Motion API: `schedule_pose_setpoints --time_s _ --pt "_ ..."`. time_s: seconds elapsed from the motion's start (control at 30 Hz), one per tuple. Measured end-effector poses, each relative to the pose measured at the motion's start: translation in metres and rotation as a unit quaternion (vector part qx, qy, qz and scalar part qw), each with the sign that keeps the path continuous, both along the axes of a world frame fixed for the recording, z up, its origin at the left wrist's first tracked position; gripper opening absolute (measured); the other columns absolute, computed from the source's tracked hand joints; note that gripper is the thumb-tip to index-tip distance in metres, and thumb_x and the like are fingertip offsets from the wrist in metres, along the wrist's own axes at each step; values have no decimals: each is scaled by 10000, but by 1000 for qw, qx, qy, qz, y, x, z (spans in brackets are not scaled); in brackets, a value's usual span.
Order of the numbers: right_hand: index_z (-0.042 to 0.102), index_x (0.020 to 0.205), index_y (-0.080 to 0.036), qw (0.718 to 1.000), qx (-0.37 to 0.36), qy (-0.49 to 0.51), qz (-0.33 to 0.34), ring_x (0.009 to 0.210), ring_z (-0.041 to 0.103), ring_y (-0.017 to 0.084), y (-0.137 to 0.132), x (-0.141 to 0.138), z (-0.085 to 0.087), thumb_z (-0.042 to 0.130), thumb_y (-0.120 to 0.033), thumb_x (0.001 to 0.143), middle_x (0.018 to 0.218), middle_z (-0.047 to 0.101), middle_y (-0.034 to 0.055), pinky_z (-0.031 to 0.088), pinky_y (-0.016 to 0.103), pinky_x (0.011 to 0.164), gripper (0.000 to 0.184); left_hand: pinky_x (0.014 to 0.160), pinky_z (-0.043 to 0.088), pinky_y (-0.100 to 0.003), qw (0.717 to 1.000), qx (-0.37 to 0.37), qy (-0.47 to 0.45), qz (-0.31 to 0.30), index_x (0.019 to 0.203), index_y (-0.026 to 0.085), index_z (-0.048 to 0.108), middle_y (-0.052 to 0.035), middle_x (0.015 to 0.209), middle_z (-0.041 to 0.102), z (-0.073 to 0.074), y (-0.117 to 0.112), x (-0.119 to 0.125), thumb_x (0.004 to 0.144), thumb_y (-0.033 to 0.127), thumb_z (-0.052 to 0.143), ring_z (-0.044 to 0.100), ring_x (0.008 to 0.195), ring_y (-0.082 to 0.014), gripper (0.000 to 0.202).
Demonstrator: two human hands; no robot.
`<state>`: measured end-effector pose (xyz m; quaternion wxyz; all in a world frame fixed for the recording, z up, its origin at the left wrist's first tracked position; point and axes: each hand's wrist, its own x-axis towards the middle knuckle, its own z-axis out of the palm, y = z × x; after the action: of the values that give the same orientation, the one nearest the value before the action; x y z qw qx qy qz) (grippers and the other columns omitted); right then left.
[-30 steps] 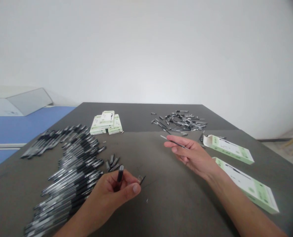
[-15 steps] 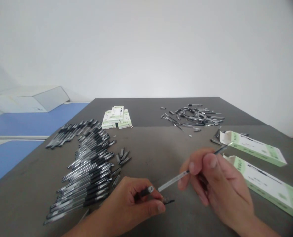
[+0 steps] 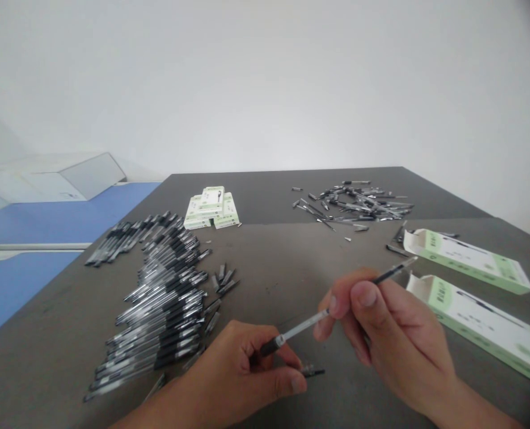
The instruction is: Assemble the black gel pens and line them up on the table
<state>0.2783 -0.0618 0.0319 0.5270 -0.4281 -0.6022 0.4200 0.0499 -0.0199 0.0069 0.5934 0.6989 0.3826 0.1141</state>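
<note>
My left hand [image 3: 242, 372] is closed around a pen barrel; its black grip [image 3: 269, 347] pokes out between the fingers, and my palm hides the rest. Between thumb and fingertips my right hand [image 3: 392, 325] pinches a pen refill [image 3: 303, 326]. One clear end of this refill meets the mouth of the black grip; how far in it sits, I cannot tell. Past my right fingers the refill's dark and clear other end points up to the right. A small dark piece [image 3: 315, 372] shows beyond my left fingertips, and whether they hold it is unclear.
Pens [image 3: 166, 310] lie in a long row on the dark table at left, with several caps [image 3: 223, 279] beside them. Small boxes [image 3: 212, 205] are stacked farther back. Loose pen parts [image 3: 358, 202] form a heap at back right. Two opened pen boxes [image 3: 474, 259] lie at right.
My right hand has moved a little left, bringing the refill's end from beside the pen barrel to its mouth. The barrel's grip has tilted to line up with it.
</note>
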Motion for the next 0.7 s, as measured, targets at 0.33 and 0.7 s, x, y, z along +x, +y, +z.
schedule_pose_setpoints --time_s 0.33,0.7 --pt "746 848 -236 999 -8 -36 -3 458 500 93 2 2 2 446 -561 1127 764 768 36 387 225 414 523 494 214 -241 1000 2 18 -5 905 165 809 102 571 381 3 0 2 893 524 801 320 541 -91 359" --pt "809 1027 -264 989 54 -110 88 701 689 120 12 -3 -9 578 -338 1113 822 785 -4 506 225 650 257 536 272 -229 1000 11 22 -13 891 165 743 79 659 449 1 0 2 931 471 763 372 607 -105 308"
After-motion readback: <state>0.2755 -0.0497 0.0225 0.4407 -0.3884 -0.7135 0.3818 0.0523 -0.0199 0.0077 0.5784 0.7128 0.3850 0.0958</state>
